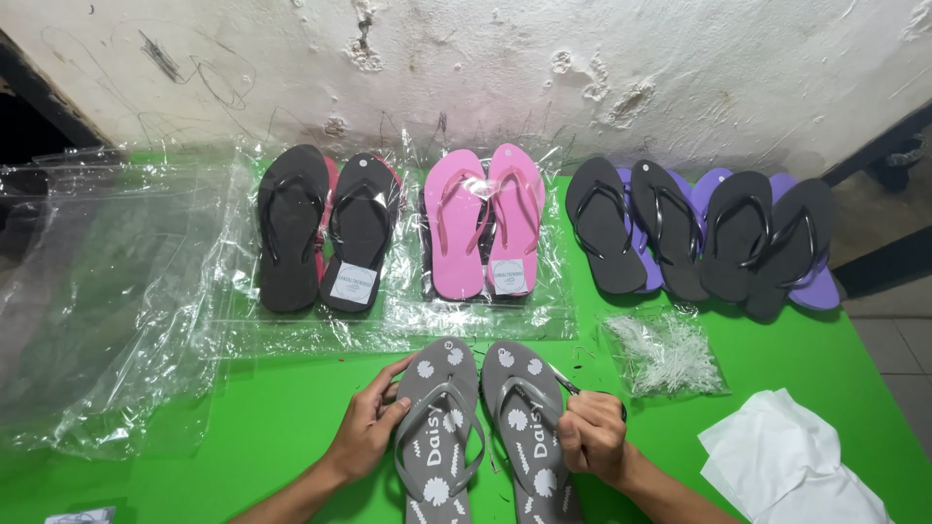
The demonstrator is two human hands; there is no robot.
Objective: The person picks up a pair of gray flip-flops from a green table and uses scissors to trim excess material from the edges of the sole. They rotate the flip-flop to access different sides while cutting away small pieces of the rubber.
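A pair of grey flip-flops with white flower prints lies side by side at the near edge of the green table. My left hand rests on the outer edge of the left grey flip-flop, fingers on its sole near the strap. My right hand is closed around a small dark tool, its tip pointing up-left over the right grey flip-flop.
Further back lie a black pair and a pink pair on clear plastic bags, plus several black and purple flip-flops at right. A bag of white plastic fasteners and white paper sit right; loose clear bags left.
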